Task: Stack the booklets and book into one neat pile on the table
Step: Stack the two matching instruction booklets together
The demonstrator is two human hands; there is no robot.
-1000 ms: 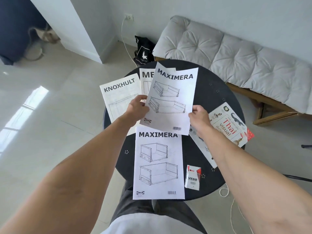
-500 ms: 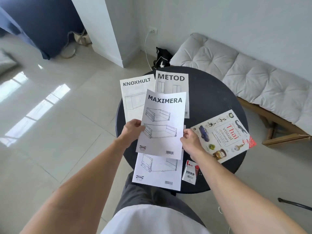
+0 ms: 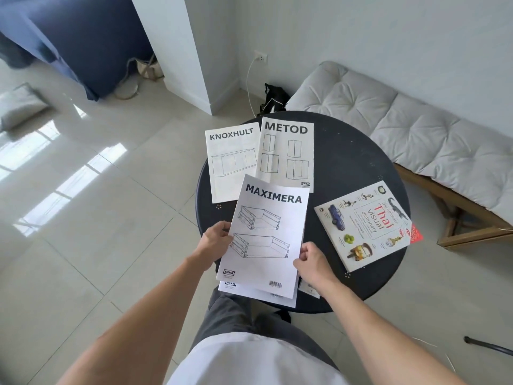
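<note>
A white MAXIMERA booklet [image 3: 266, 234] lies over a second booklet [image 3: 249, 294] at the near edge of the round black table [image 3: 352, 162]; only the lower one's bottom strip shows. My left hand [image 3: 215, 240] grips the top booklet's left edge and my right hand [image 3: 312, 258] pinches its right edge. A KNOXHULT booklet [image 3: 231, 162] and a METOD booklet [image 3: 287, 152] lie side by side at the table's far left. The Thai visual dictionary book [image 3: 366, 225] rests at the right, tilted.
A small white carton [image 3: 309, 289] peeks out under my right wrist. A grey cushioned bench [image 3: 402, 120] runs along the wall behind the table. A black bag [image 3: 273, 100] and a cable sit on the tiled floor beyond.
Both hands have brought the MAXIMERA booklet down and toward me, from over the METOD booklet onto the second MAXIMERA booklet, which is now almost covered. The METOD cover is fully exposed.
</note>
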